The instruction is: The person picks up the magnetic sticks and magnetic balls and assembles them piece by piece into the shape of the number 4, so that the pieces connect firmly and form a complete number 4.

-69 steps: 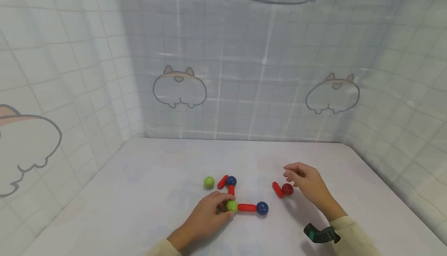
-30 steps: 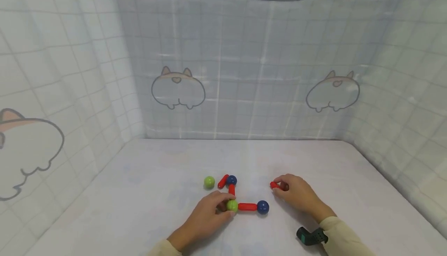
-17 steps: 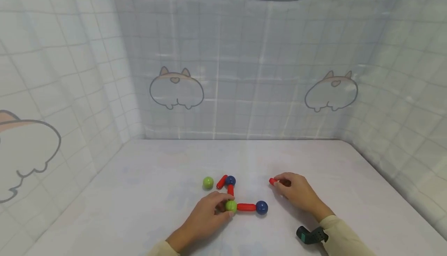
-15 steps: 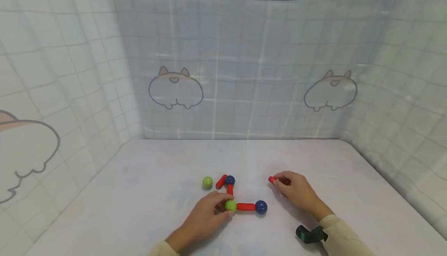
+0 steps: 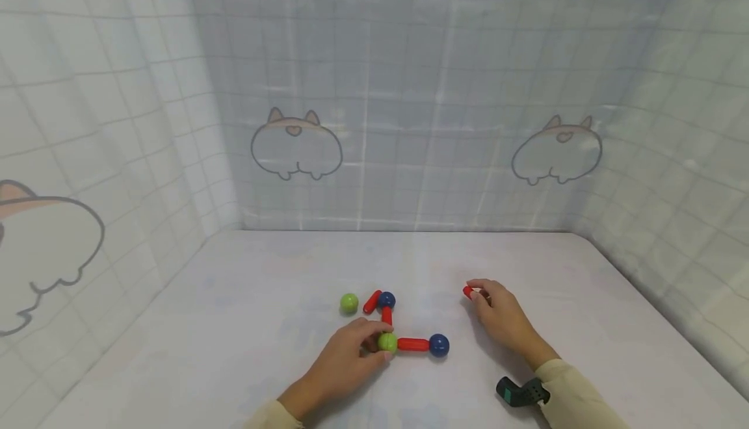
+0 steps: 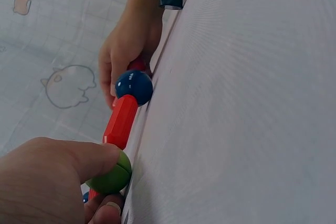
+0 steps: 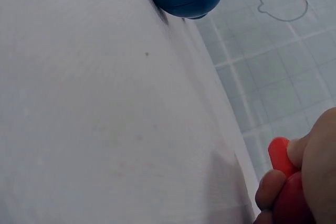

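Note:
My left hand point(image 5: 345, 361) pinches a green ball point(image 5: 388, 343) between thumb and fingers on the table. From that ball a red rod point(image 5: 413, 344) runs right to a blue ball point(image 5: 439, 345). Another red rod point(image 5: 387, 316) leads away to a second blue ball point(image 5: 386, 300), which has a further red rod point(image 5: 372, 302) angled beside it. Off to the right, my right hand point(image 5: 500, 315) grips a short red rod point(image 7: 281, 156) together with a dark red ball point(image 7: 291, 203). In the head view the fingers hide that ball, and only the rod's tip shows.
A loose green ball point(image 5: 349, 303) lies left of the far blue ball. The white table point(image 5: 263, 273) is enclosed by hanging cloth point(image 5: 409, 123) with a grid and cartoon dogs. A dark band point(image 5: 523, 392) sits on the right wrist.
My right hand has come down onto the red rod and dark red ball, taken hold of them, then shifted slightly away and to the right. The left hand has kept its grip in place.

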Tool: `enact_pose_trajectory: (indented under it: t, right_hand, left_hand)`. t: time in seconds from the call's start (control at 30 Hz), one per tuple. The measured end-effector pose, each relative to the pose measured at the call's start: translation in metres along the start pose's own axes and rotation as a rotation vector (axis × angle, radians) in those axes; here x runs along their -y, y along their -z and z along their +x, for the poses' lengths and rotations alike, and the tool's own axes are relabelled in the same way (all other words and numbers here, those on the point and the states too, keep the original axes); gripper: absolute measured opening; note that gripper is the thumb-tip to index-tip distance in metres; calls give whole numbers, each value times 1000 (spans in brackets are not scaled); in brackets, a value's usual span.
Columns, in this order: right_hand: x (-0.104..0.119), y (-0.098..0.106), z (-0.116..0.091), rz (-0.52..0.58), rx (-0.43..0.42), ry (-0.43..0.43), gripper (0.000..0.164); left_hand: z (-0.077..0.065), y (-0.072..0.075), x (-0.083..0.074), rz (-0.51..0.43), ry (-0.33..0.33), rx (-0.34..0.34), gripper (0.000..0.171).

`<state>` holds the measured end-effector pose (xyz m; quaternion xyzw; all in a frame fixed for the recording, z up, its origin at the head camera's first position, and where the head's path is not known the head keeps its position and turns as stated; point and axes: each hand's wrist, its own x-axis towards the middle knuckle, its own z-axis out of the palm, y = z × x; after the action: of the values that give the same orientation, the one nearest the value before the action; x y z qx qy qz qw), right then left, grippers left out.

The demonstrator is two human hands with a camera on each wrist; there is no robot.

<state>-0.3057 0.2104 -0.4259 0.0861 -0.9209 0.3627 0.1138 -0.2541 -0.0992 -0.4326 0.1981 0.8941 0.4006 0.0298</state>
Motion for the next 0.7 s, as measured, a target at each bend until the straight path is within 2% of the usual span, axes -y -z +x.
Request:
enact_pose_trajectory:
  t: [0.3, 0.57, 0.7]
  right_hand:
    - [-4, -5, 0, -84, 19, 69, 31]
    - [-5, -8, -1, -209, 21, 186, 26]
    - [-5, -7, -2, -234, -1, 175, 28]
  left_hand:
    - [-1, 1, 0, -4, 7, 4, 40]
    - [-1, 2, -4, -2, 17, 5, 40]
    - [0, 2, -5, 0, 31, 10, 40]
